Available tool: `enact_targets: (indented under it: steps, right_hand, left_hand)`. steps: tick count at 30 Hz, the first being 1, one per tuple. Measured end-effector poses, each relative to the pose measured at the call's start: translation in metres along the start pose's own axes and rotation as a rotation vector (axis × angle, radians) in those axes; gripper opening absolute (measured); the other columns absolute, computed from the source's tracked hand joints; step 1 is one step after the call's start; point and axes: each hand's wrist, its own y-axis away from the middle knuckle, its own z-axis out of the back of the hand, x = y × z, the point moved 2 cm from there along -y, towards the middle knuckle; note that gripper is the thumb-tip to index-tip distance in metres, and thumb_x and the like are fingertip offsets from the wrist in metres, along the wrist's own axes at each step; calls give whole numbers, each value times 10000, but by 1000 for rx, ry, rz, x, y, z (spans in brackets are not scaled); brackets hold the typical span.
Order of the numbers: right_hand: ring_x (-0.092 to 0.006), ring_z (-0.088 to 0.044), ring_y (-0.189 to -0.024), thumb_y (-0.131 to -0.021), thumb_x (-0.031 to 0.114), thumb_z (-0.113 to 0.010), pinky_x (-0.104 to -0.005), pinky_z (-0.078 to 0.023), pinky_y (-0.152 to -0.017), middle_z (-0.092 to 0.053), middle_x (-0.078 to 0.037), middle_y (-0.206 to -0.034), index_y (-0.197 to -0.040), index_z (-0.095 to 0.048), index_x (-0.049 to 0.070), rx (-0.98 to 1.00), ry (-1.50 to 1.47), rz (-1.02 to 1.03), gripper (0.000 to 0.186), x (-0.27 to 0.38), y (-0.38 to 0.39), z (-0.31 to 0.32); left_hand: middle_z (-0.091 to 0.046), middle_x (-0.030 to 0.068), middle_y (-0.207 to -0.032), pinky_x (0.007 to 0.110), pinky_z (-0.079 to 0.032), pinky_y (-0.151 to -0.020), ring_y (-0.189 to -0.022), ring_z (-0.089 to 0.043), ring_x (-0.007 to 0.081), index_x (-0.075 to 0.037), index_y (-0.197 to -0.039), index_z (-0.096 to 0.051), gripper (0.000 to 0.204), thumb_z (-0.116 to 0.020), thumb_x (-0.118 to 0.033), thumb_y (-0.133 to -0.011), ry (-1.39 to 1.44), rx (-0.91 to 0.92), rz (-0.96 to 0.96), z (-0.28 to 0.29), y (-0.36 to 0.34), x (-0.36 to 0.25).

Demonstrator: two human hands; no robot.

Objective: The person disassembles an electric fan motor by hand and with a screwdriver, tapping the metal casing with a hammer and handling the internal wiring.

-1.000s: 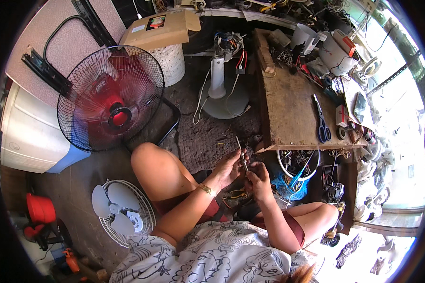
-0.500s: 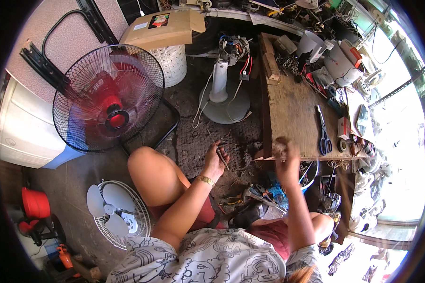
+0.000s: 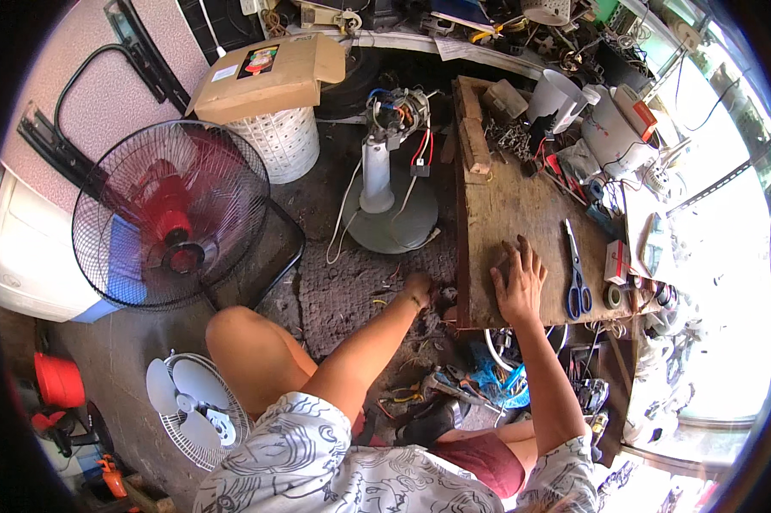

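At the near end of the wooden workbench [image 3: 522,192], the right hand [image 3: 520,284] lies palm down against the bare top, its fingers spread apart and pointing away from the body. Just to its right is a pair of scissors [image 3: 576,272] with dark blue handles, blades pointing toward the far side. Beyond the handles are a roll of tape [image 3: 613,297] and a small red-and-white box [image 3: 616,262]. Farther up the workbench, a white plastic jug [image 3: 553,101] stands among tangled small parts.

Low beside the workbench's left edge, the left hand [image 3: 419,288] reaches toward the floor near the front corner; its fingers are too small and dark to read, so I cannot tell whether they are spread or pinching anything. Ahead of that hand, well apart from it, a fan stand [image 3: 375,175] rises from its round base, with an exposed motor [image 3: 394,117] and loose wires at the top.

On the person's left, a red fan [image 3: 179,231] leans back inside a black wire guard. Nearer the body, pale fan blades [image 3: 185,402] lie over a white wire grille on the floor. A cardboard box [image 3: 266,81] sits atop a white perforated basket [image 3: 279,147].
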Motion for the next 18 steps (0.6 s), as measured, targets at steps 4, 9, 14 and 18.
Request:
enact_targets:
  steps: [4,9,14,18]
  right_hand:
    - [-371,-374,-1282,-828,267,-645,-488,-281,-1041,-385,-181,-1436,-1311,-483,89,4,-62,-11,540,0,-3,-2]
    - [-377,-374,-1279,-823,253,-647,-488,-276,-1044,-397,-187,-1423,-1306,-485,83,27,-48,-34,537,-8,-3,0]
    - [-384,-374,-1275,-820,239,-650,-492,-274,-1045,-418,-189,-1397,-1301,-485,70,32,-76,-6,536,-8,-6,1]
    - [-379,-375,-1278,-817,235,-652,-489,-273,-1046,-429,-185,-1384,-1296,-484,60,49,-104,-16,537,-4,-9,1]
  left_hand:
    - [-433,193,-1198,449,-412,-937,-1112,-438,372,8,-1214,-378,609,-694,-265,-772,853,-382,402,45,-57,-19]
    - [-250,298,-1478,480,-289,-1110,-1362,-272,445,64,-1448,-183,1124,-824,-411,-657,788,-956,799,98,-70,-9]
    - [-393,306,-1353,494,-317,-1076,-1288,-348,455,76,-1354,-312,1089,-907,-361,-553,343,-1444,545,177,-82,22]
    - [-471,282,-1283,496,-358,-1041,-1214,-439,448,70,-1303,-375,986,-906,-283,-551,320,-1577,584,229,-98,23]
